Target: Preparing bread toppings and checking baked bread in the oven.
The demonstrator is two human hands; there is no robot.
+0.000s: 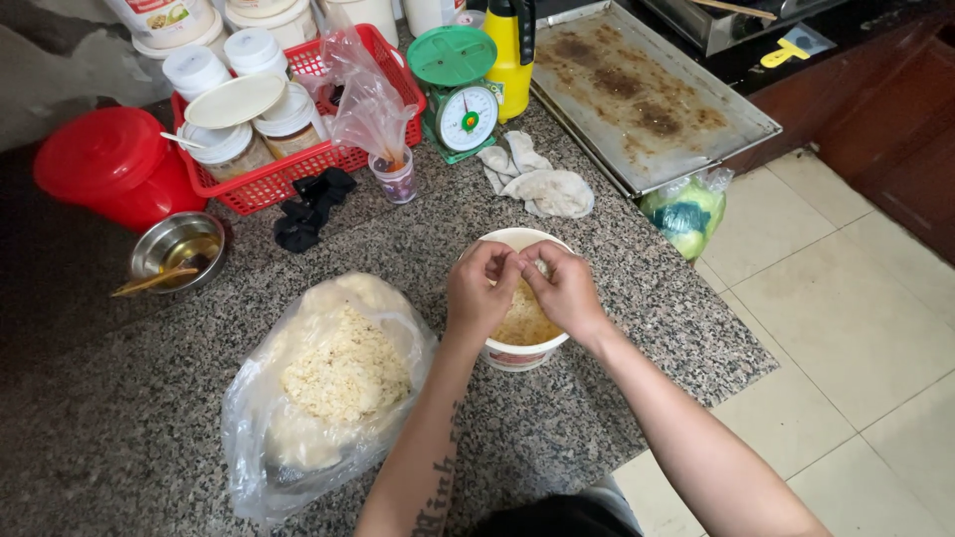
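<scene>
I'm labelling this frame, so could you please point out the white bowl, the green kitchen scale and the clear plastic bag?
White bowl [517, 356]: head view, front outer wall.
Green kitchen scale [468, 117]: head view, round dial.
Clear plastic bag [343, 373]: head view, pale shreds inside.

Speckled granite counter [119, 438] under and left of the fingers, pale tiled floor [856, 328] to their right, dark wooden cabinet [885, 109] beyond, grey wall [50, 70] far upper left.

2 hands [478, 290] [567, 288], 1 tub [521, 350], 1 scale [461, 94], 1 red basket [261, 187], 1 steel bowl [177, 249], 1 tray [652, 94].
</scene>
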